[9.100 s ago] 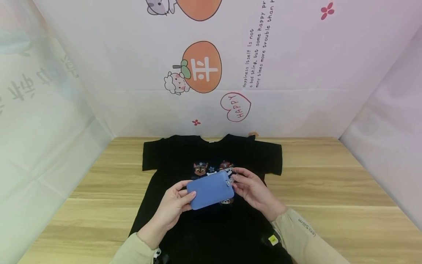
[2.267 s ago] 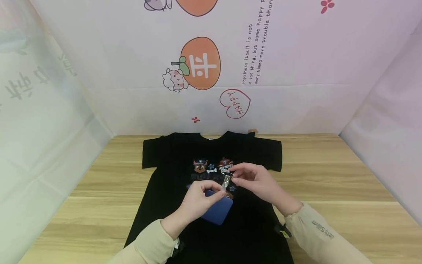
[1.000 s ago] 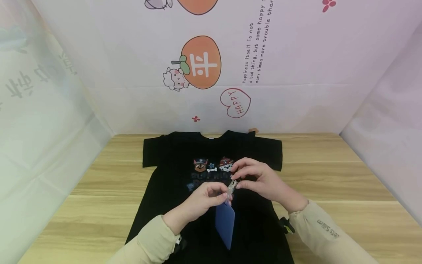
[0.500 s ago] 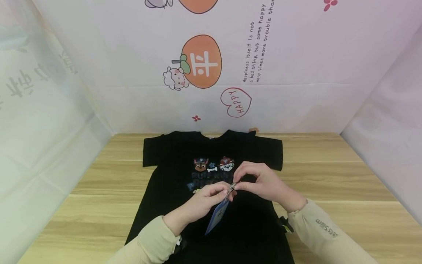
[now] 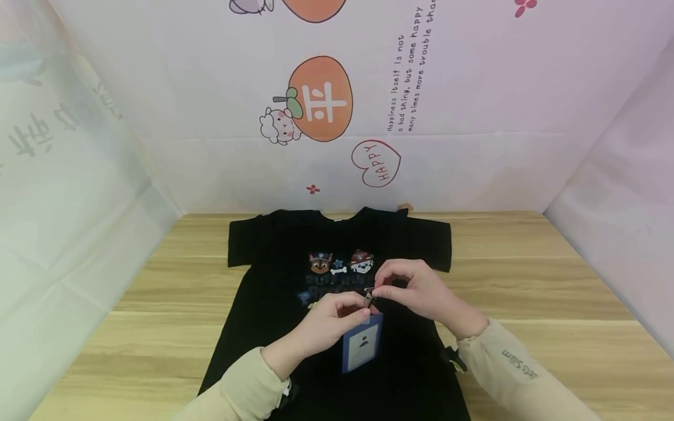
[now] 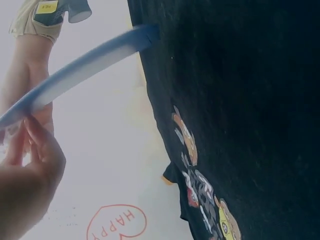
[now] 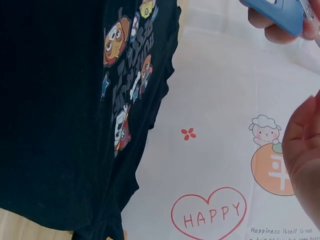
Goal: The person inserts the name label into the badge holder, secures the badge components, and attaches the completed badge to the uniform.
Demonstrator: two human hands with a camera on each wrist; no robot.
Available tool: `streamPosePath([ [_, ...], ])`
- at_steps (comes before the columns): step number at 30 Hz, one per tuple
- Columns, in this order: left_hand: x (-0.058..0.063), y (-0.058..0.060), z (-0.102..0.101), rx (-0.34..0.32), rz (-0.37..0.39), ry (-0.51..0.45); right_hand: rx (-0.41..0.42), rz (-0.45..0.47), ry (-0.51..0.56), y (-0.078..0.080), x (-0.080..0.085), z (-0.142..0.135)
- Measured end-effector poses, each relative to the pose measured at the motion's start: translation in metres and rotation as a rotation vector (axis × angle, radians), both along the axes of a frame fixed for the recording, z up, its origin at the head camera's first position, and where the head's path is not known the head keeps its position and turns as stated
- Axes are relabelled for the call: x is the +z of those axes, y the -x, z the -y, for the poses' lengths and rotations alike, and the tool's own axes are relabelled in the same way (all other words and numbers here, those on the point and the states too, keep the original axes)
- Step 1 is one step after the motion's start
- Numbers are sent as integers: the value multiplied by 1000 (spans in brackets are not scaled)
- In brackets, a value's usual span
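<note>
A blue badge holder (image 5: 362, 345) hangs below my hands in the head view, its card side facing me, with a small dark figure on the pale card. Near its top, a clear strap leads to a small metal clip (image 5: 370, 299). My left hand (image 5: 327, 320) pinches the strap just under the clip. From the right, the thumb and index finger of my right hand (image 5: 413, 290) pinch the clip's upper end. Beneath lies a black T-shirt (image 5: 284, 245) with cartoon dogs printed on its chest. The left wrist view catches the badge holder (image 6: 85, 65) nearly edge-on.
The T-shirt lies spread on a wooden table (image 5: 516, 275), collar toward the back. A white printed cloth (image 5: 458, 105) rises behind the table, with cloth walls on both sides. Each wrist carries a small dark device, such as the right one (image 5: 454, 358).
Earlier my left hand held the badge holder by its body; now it pinches the strap. The holder hangs down and has swung round from its plain blue back to its card side.
</note>
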State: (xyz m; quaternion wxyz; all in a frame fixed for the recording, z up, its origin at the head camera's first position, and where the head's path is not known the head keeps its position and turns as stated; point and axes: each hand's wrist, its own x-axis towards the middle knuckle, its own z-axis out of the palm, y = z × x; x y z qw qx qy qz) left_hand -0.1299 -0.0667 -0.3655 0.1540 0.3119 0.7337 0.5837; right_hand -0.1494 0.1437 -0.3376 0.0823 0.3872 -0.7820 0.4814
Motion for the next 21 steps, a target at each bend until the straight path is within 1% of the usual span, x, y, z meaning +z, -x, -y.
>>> streamPosePath([
  [5, 0, -2, -3, 99, -6, 6, -100, 40, -20, -3, 1, 4],
  [8, 0, -2, -5, 145, -24, -1, -133, 61, -25, -4, 1, 4],
  [11, 0, -2, -5, 172, -29, -9, -152, 67, -19, -5, -1, 1],
  [14, 0, -2, -6, 175, -21, -17, -149, 55, -13, -5, -4, -2],
  [21, -1, -1, -7, 156, -8, -29, -71, -13, -34, -4, -7, -4],
])
